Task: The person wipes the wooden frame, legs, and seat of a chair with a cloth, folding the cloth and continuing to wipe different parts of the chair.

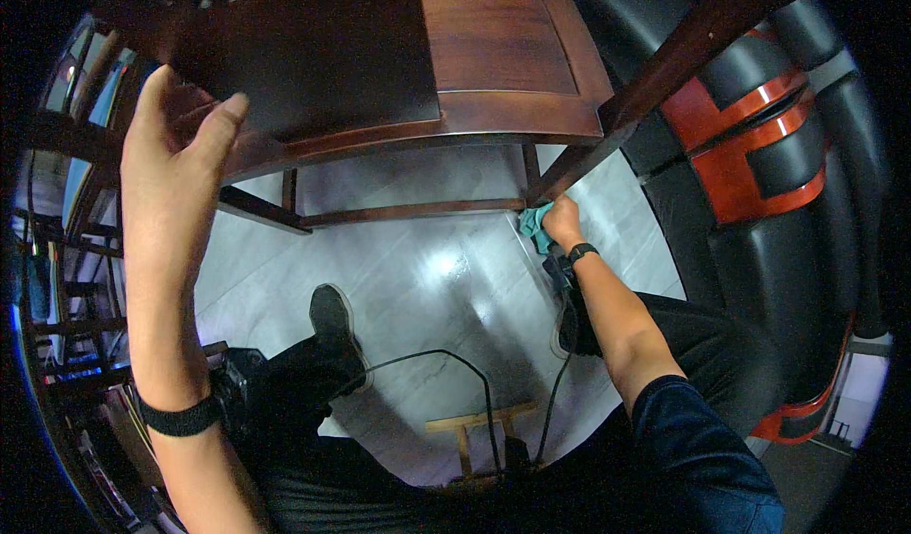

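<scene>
A dark wooden chair point(512, 50) fills the upper middle, its seat partly covered by a flat black surface point(341, 57). My right hand point(564, 221) holds a crumpled teal cloth point(534, 225) against the foot of the chair's right front leg point(569, 171). Beside the chair's left side is my left hand point(178, 128), raised, with thumb and index finger spread. Its other fingers are hidden, and whether it grips the dark wood behind it cannot be made out. A low wooden stretcher point(413, 211) runs between the legs.
A black sofa with glossy red-brown trim point(754, 149) stands close on the right. Shelves with books point(78, 249) line the left. My shoes point(332, 313) rest on grey marble-look floor tiles point(441, 285). A black cable point(455, 354) loops before me; a small wooden stool point(484, 420) is below.
</scene>
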{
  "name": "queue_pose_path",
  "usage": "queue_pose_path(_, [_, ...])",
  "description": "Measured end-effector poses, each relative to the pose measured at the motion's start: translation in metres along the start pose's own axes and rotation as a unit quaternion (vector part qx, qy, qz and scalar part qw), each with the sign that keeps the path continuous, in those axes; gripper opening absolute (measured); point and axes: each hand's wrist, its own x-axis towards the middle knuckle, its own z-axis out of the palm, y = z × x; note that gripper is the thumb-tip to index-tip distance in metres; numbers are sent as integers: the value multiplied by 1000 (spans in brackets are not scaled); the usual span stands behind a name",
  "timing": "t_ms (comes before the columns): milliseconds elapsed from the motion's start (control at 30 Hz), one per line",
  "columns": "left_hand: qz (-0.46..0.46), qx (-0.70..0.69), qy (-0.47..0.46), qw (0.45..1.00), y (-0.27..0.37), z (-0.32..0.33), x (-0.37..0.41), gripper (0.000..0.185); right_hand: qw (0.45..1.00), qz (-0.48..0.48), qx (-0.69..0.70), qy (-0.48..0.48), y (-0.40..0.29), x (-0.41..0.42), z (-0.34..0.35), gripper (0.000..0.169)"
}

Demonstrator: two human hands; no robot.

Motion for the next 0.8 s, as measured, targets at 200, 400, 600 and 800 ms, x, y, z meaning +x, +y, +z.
queue_pose_path(200, [28, 28, 5, 999, 10, 3, 5, 42, 965, 113, 124, 201, 19, -4, -51, 30])
queue_pose_path(400, [33, 66, 8, 997, 11, 0, 3, 45, 919, 270, 253, 133, -5, -22, -69, 35])
queue_pose_path(600, [12, 36, -12, 999, -3, -4, 2, 66, 868, 333, 369, 4, -15, -38, -5, 41])
queue_pose_path(800, [17, 30, -4, 999, 8, -1, 5, 35, 778, 427, 453, -86, 5, -20, 26, 33])
